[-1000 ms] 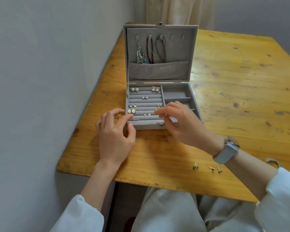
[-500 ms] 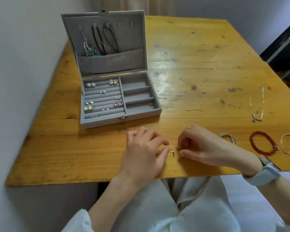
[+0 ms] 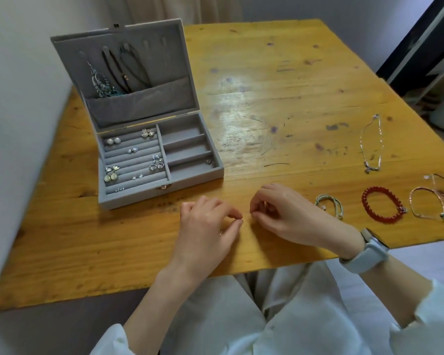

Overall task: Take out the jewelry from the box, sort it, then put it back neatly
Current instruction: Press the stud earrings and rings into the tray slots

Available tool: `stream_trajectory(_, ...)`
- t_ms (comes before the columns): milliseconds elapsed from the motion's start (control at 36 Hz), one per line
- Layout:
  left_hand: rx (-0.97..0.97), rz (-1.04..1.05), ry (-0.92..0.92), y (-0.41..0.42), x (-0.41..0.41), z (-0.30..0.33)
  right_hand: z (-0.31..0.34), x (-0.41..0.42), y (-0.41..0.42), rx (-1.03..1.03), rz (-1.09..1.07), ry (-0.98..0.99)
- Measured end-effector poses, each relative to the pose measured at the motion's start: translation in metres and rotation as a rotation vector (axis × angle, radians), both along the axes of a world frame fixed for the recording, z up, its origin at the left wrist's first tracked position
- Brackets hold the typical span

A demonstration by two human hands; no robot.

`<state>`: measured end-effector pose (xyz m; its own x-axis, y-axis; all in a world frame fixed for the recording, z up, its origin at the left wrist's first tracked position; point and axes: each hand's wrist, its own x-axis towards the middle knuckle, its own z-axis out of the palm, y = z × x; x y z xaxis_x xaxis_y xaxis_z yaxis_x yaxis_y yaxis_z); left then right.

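Moved: both hands, off the box (image 3: 162, 187) a second ago, now low over the bench (image 3: 280, 98).
Left hand (image 3: 208, 226): pinches a stud (image 3: 239, 220).
Right hand (image 3: 282, 211): curled, contents unclear.
Meaning: studs being collected for the box.

Soft, even daylight filled the room. A pale glare patch sat on the wooden table (image 3: 280, 103) at centre frame. Shadows were faint. Wide-angle bending curved the frame's edges, and the corners looked slightly soft.

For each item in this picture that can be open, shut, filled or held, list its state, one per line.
Grey velvet jewelry box: lid open, upright.
Three right-hand box compartments: nearly empty.
Left hand: pinching something tiny.
Right hand: fingers curled; contents unclear.
Red bead bracelet: flat on wooden table.
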<state>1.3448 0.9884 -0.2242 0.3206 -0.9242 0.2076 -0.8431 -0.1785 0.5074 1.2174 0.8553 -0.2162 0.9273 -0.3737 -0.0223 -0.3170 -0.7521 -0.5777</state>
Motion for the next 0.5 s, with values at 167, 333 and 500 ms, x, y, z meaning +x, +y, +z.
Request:
stream_trajectory(167, -0.139, 0.142, 0.211, 0.011, 0.030, 0.021, 0.008, 0.022, 0.005, 0.058, -0.024, -0.070)
stream_trajectory(333, -0.256, 0.279, 0.401, 0.020, 0.069, 0.043, 0.013, 0.043, 0.011, 0.097, -0.011, -0.135)
stream_trajectory(500, -0.212, 0.329, 0.347, 0.023, 0.102, 0.039, 0.016, 0.059, 0.017, 0.120, -0.013, -0.185)
